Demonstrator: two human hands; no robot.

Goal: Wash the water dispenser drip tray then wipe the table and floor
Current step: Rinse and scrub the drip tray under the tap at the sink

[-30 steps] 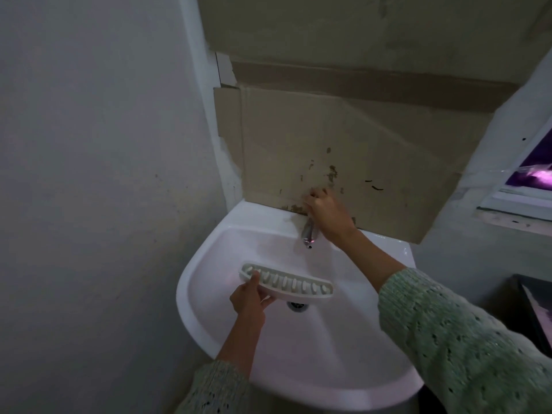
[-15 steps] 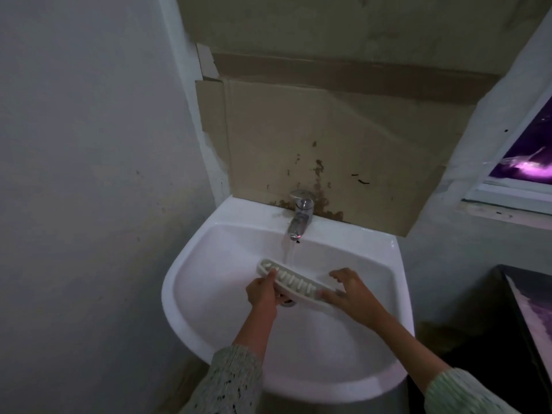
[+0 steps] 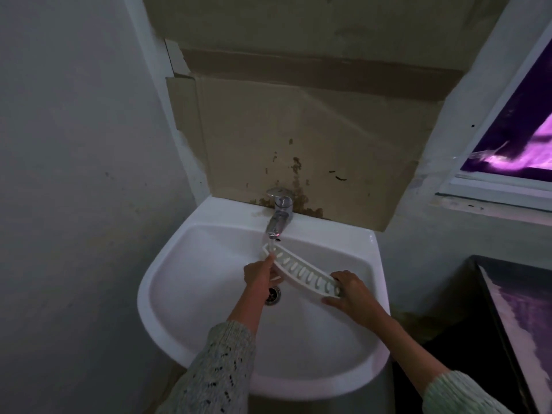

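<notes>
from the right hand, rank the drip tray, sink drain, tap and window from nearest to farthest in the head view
From the right hand:
1. Drip tray: held at its right end, over the basin.
2. Sink drain: left of the hand, at the basin bottom.
3. Tap: up at the back rim, water running.
4. Window: far upper right, on the wall.

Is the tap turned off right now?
No, a stream of water falls from the tap onto the far end of the drip tray, held over the sink by the left hand and right hand.
</notes>
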